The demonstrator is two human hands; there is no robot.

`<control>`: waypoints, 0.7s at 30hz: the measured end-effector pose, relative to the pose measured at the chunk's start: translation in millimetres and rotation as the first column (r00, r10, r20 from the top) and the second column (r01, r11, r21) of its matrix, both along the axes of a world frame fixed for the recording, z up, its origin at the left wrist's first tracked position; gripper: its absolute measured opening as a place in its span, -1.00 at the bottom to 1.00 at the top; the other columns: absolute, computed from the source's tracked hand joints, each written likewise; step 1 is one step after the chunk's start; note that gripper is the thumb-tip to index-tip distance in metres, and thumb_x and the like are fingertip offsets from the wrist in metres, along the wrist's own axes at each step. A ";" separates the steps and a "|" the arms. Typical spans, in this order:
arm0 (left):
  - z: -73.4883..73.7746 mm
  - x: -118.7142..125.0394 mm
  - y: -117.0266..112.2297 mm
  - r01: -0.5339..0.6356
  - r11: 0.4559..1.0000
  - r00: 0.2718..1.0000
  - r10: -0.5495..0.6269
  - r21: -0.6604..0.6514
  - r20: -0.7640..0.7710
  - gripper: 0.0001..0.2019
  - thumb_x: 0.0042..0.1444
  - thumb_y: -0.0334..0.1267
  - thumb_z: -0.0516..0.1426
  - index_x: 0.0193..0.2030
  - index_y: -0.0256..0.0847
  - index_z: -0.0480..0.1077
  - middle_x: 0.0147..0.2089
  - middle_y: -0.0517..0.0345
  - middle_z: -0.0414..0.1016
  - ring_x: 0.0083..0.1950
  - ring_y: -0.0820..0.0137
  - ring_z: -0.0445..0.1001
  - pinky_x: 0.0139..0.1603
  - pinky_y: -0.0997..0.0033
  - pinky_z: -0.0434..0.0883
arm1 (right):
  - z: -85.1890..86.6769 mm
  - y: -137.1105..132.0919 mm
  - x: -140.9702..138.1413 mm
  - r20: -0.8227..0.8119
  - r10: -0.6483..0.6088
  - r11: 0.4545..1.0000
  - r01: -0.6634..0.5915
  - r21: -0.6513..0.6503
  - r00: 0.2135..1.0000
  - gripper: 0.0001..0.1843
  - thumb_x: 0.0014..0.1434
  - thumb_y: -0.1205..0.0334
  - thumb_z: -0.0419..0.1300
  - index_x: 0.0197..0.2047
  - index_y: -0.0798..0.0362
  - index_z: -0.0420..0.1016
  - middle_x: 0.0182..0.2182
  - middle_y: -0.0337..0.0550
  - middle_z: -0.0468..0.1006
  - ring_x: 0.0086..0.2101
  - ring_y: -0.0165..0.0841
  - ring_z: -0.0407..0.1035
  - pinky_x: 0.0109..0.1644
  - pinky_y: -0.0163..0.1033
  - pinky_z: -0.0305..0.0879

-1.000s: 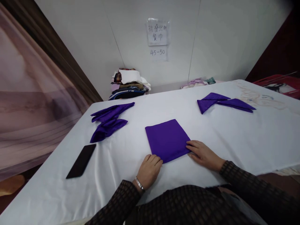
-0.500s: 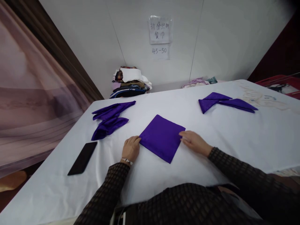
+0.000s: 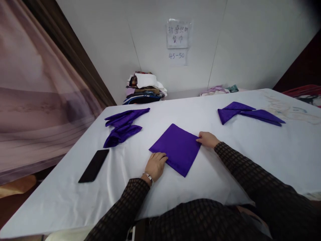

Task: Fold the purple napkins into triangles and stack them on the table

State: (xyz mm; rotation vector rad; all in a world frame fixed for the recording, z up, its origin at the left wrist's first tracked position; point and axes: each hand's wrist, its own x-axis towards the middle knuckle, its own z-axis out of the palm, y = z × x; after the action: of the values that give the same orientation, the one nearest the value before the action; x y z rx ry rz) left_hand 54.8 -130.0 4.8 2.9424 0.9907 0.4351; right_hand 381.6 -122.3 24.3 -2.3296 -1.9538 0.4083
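A purple cloth napkin (image 3: 177,149), folded into a flat square, lies cornerwise on the white-covered table in front of me. My right hand (image 3: 207,139) pinches its right corner between thumb and fingertips. At the lower left edge rests my left hand (image 3: 155,165), palm down, its fingertips touching the cloth and its fingers loosely bent, not gripping. The thumb of this hand is hidden. The napkin's left corner and its near corner show uncovered.
Crumpled purple napkins (image 3: 122,127) lie left, above a black phone-like slab (image 3: 94,166). Another folded purple cloth (image 3: 233,110) is at the right. Behind the table are a clothes stack (image 3: 145,88) and a wall with a paper sign (image 3: 178,35). A curtain (image 3: 45,100) hangs left.
My left hand has moved from the napkin's left corner rightward along its lower left edge. My right hand has closed on the right corner. The view has shifted slightly.
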 end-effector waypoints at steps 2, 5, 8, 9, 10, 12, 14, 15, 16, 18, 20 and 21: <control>0.0 -0.4 4.4 0.000 1.000 1.000 0.000 0.008 -0.004 -0.70 0.12 -0.50 -0.01 -0.12 -0.19 0.47 -0.05 0.05 0.51 -0.01 0.25 0.39 0.05 0.13 0.30 | 0.6 -2.3 1.6 -0.039 0.012 1.000 -0.012 -0.003 0.999 -0.85 0.09 0.17 0.17 -0.39 0.08 0.42 -0.37 -0.11 0.53 -0.31 -0.31 0.38 -0.35 -0.30 0.13; 1.9 -3.8 17.2 -0.041 0.999 0.999 0.041 0.011 -0.005 -0.72 0.12 -0.48 0.00 -0.17 -0.16 0.48 -0.06 0.07 0.52 0.01 0.23 0.39 0.07 0.09 0.27 | 1.5 -15.6 -0.2 -0.074 0.033 0.999 -0.031 0.024 0.997 -0.88 0.04 0.24 0.18 -0.47 0.07 0.35 -0.42 -0.16 0.49 -0.34 -0.34 0.36 -0.35 -0.31 0.14; 4.6 -9.3 33.8 -0.117 0.993 0.993 0.118 -0.025 0.019 -0.72 0.08 -0.49 0.02 -0.18 -0.15 0.48 -0.04 0.07 0.51 0.04 0.21 0.38 0.08 0.07 0.27 | -1.8 -41.7 -7.4 -0.325 -0.021 0.998 0.039 0.048 0.946 -0.90 0.03 0.25 0.14 -0.47 0.05 0.29 -0.53 -0.25 0.40 -0.46 -0.39 0.33 -0.39 -0.30 0.17; 5.7 -10.7 37.9 -0.137 0.989 0.990 0.139 -0.049 0.034 -0.71 0.06 -0.50 0.02 -0.18 -0.15 0.48 -0.04 0.07 0.51 0.05 0.21 0.38 0.08 0.08 0.27 | -4.0 -52.3 -10.6 -0.481 -0.054 0.996 0.079 0.032 0.875 -0.91 0.03 0.23 0.13 -0.43 0.04 0.28 -0.57 -0.30 0.36 -0.51 -0.40 0.30 -0.43 -0.30 0.19; 7.2 -11.4 40.2 -0.153 0.985 0.986 0.158 -0.075 0.056 -0.70 0.04 -0.52 0.02 -0.18 -0.15 0.48 -0.04 0.07 0.52 0.04 0.22 0.38 0.08 0.09 0.27 | -6.4 -63.2 -13.9 -0.637 -0.085 0.993 0.114 0.005 0.766 -0.89 0.02 0.21 0.13 -0.38 0.03 0.28 -0.60 -0.35 0.31 -0.56 -0.42 0.27 -0.47 -0.30 0.20; 11.5 -9.4 37.9 -0.165 0.979 0.977 0.180 -0.123 0.117 -0.65 0.00 -0.56 0.00 -0.16 -0.17 0.47 -0.05 0.08 0.52 0.04 0.24 0.39 0.10 0.09 0.26 | -11.0 -84.1 -20.3 -0.842 -0.119 0.988 0.145 -0.049 0.527 -0.73 0.00 0.16 0.17 -0.22 0.02 0.27 -0.61 -0.42 0.26 -0.59 -0.44 0.25 -0.51 -0.30 0.24; 18.2 -1.9 24.3 -0.131 0.977 0.969 0.162 -0.168 0.189 -0.60 -0.03 -0.58 -0.01 -0.12 -0.18 0.45 -0.04 0.09 0.52 0.04 0.28 0.39 0.11 0.11 0.25 | -13.3 -101.5 -25.9 -0.912 -0.126 0.985 0.159 -0.068 0.390 -0.54 -0.03 0.12 0.21 -0.06 0.00 0.22 -0.58 -0.44 0.25 -0.58 -0.44 0.27 -0.51 -0.28 0.28; 22.2 4.0 13.4 -0.091 0.977 0.966 0.133 -0.192 0.221 -0.59 -0.03 -0.58 -0.02 -0.09 -0.18 0.43 -0.04 0.10 0.51 0.04 0.30 0.39 0.12 0.13 0.24 | -13.3 -108.4 -28.3 -0.924 -0.130 0.984 0.164 -0.075 0.359 -0.48 -0.03 0.11 0.22 0.00 0.00 0.20 -0.57 -0.43 0.26 -0.58 -0.44 0.28 -0.51 -0.28 0.29; 26.1 11.0 0.4 -0.038 0.975 0.965 0.093 -0.219 0.244 -0.60 0.00 -0.55 -0.01 -0.06 -0.17 0.41 -0.03 0.10 0.51 0.04 0.31 0.38 0.12 0.15 0.24 | -12.4 -114.0 -30.4 -0.930 -0.136 0.983 0.164 -0.084 0.342 -0.45 -0.02 0.10 0.22 0.03 0.00 0.18 -0.56 -0.42 0.27 -0.57 -0.44 0.29 -0.52 -0.28 0.29; 32.4 27.4 -28.5 0.084 0.957 0.968 -0.012 -0.279 0.250 -0.65 0.09 -0.41 0.02 0.02 -0.14 0.36 0.01 0.10 0.48 0.05 0.33 0.38 0.11 0.17 0.24 | -8.1 -121.4 -34.2 -0.932 -0.137 0.986 0.139 -0.095 0.335 -0.46 -0.01 0.08 0.22 0.04 0.01 0.22 -0.53 -0.38 0.28 -0.57 -0.45 0.28 -0.53 -0.29 0.29; 34.6 43.9 -54.4 0.166 0.926 0.975 -0.103 -0.338 0.198 -0.56 0.11 -0.16 0.10 0.14 -0.12 0.25 0.12 0.06 0.40 0.12 0.27 0.33 0.13 0.14 0.22 | -0.9 -124.4 -37.8 -0.930 -0.110 0.992 0.090 -0.084 0.351 -0.49 0.00 0.09 0.23 0.03 0.02 0.29 -0.52 -0.37 0.25 -0.56 -0.46 0.26 -0.54 -0.30 0.30; 33.8 51.2 -64.2 0.176 0.916 0.978 -0.122 -0.361 0.168 -0.45 0.06 -0.06 0.14 0.19 -0.12 0.19 0.17 0.03 0.35 0.15 0.23 0.30 0.13 0.11 0.21 | 3.5 -124.5 -39.6 -0.927 -0.086 0.996 0.066 -0.067 0.364 -0.48 0.00 0.09 0.23 0.04 0.01 0.31 -0.52 -0.37 0.24 -0.55 -0.47 0.24 -0.53 -0.30 0.30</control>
State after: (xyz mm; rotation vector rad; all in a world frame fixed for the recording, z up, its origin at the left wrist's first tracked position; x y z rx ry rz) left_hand 106.0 -194.2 38.6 2.5784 0.7298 0.3936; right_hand 342.0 -246.8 27.8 -1.4799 -1.1924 1.3751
